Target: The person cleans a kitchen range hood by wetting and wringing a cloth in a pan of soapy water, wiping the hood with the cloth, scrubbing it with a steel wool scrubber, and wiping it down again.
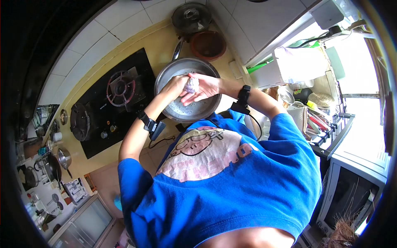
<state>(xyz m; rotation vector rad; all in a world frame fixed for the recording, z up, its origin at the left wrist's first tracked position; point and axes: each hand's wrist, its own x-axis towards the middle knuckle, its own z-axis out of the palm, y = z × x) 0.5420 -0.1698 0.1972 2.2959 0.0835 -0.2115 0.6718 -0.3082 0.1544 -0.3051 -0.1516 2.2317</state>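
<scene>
A small mottled, whitish-purple lump [191,85] sits between my two hands above a wide stainless steel pan [188,112]. My right hand [206,87] is turned palm up, its thumb and fingers around the lump. From the other side my left hand [174,86] presses against it, with its fingertips partly hidden. What the lump is made of cannot be made out. Small specks dot the pan's inner surface. The pan's handle [178,48] points toward the wall. Each wrist wears a black strap with a small device.
A black gas hob [109,101] lies left of the pan. Behind the pan are a reddish-brown bowl [208,45] and a lidded pot [191,17]. Dishes and utensils crowd a rack [312,109] at right. Pans hang or stand at lower left.
</scene>
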